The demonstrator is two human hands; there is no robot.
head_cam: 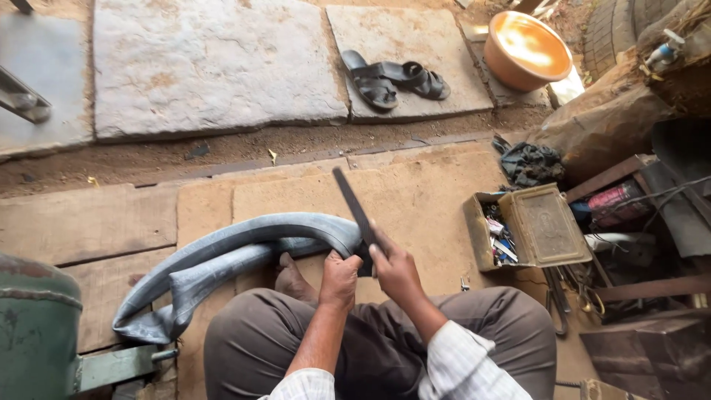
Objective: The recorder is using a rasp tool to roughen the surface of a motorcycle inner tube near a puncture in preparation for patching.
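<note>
One limp grey rubber inner tube (pixel 222 259), folded over on the wooden floor planks (pixel 89 222) ahead of the knees. Left hand (pixel 339 280) closed tight, pinching the tube's near end. Right hand (pixel 394 268) wrapped round one long flat dark metal file (pixel 353 204), blade angled up and away. Two black sandals (pixel 392 78) on the stone slabs (pixel 215 67). One orange plastic basin (pixel 526 48). One open rusty metal toolbox (pixel 529 226), contents too jumbled to count. One green metal tank (pixel 33 326), cut off at left.

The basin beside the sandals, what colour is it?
Orange basin, seen in the head view.
</note>
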